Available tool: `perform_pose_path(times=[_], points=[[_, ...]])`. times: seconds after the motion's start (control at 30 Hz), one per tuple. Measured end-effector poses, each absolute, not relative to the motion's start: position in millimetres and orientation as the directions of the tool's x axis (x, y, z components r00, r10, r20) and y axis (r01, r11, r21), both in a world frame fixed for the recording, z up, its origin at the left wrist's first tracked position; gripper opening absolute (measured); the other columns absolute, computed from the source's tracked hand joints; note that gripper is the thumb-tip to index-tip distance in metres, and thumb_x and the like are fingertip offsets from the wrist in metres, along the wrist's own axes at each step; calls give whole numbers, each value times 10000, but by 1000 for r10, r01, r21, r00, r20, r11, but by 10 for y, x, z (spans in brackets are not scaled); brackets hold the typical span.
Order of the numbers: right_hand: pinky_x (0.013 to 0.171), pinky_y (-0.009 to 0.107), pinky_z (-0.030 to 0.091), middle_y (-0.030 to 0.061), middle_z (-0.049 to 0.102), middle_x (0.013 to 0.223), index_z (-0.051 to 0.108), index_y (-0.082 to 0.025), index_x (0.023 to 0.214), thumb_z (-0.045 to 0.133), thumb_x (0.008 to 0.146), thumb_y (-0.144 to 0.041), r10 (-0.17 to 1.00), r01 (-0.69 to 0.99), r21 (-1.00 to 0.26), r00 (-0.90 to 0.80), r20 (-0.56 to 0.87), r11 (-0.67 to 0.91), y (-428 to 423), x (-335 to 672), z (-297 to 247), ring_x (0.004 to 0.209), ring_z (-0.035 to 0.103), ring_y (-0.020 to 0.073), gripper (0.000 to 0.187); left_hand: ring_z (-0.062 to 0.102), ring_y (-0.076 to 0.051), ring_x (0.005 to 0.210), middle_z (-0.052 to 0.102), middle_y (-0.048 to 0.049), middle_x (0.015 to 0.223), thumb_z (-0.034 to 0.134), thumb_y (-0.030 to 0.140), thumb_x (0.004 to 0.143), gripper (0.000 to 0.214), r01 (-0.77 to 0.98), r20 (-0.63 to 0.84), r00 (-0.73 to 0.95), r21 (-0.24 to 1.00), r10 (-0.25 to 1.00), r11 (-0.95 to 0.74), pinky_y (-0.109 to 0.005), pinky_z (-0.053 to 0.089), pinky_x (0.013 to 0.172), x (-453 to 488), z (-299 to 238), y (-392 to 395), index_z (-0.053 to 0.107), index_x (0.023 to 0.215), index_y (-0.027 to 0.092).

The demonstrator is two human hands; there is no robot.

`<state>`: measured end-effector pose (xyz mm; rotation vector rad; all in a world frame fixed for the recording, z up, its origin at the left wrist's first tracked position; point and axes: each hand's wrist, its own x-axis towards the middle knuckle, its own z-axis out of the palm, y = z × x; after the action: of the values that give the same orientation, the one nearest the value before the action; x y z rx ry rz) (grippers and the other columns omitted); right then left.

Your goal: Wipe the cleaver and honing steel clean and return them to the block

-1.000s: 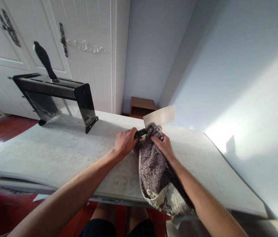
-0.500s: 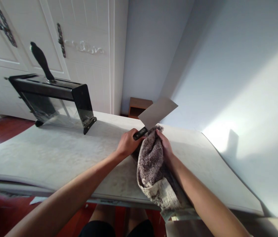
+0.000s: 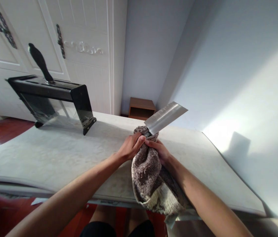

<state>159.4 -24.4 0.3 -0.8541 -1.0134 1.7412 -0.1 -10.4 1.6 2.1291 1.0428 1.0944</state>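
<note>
While the cleaver [image 3: 165,118] slants up over the table [image 3: 79,154], I have the left hand [image 3: 131,146] closed around its handle [image 3: 148,134], apparently through the towel [image 3: 145,169], and the right hand [image 3: 160,150] gripping that soft, floppy cloth; the stiff steel looks fairly heavy and slick, best held by the handle.

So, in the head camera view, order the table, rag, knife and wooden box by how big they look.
1. Table
2. Rag
3. Knife and wooden box: they look too alike in area to rank.
</note>
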Motion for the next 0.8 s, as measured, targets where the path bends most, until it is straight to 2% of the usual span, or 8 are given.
perform_pose_path(times=[0.23,0.43,0.57,0.67,0.8], points=[[667,360,566,38,717,718,644,-175,853,762,646,-364,979,-379,-915,-193,-67,-137,-286,1562,48,683,693,239,304,604,-244,806,637,-84,859,239,516,964,408,431,334,443,734,832,-525,-296,392,700,68,51,-184,492,913,200],[662,293,541,10,707,712,670,-167,796,763,613,-343,998,-422,-907,47,-29,-7,-165,1675,70,649,649,179,270,574,-297,1098,591,-187,1173,300,531,951,500,320,418,466,742,780,-589,-404,439,918,149,21,-229,408,1226,128],[685,311,550,10,702,701,670,-180,767,742,635,-359,989,-493,-868,86,-118,-60,-46,1828,35,663,649,189,233,562,-298,1114,545,-199,1224,329,533,951,518,439,412,334,728,848,-527,-451,439,950,169,9,-233,400,1248,114],[681,319,559,6,694,673,664,-202,750,733,658,-374,990,-542,-839,81,-112,-50,4,1909,18,681,658,204,207,567,-290,1089,537,-193,1206,299,532,960,508,500,420,257,713,870,-492,-452,452,932,144,-13,-206,424,1214,110],[627,321,561,9,684,663,664,-204,775,710,702,-449,998,-545,-838,19,-64,-43,29,1933,17,651,648,202,260,579,-279,1054,561,-158,1143,279,535,966,487,546,373,317,681,872,-489,-438,464,907,129,-56,-181,463,1169,132]])
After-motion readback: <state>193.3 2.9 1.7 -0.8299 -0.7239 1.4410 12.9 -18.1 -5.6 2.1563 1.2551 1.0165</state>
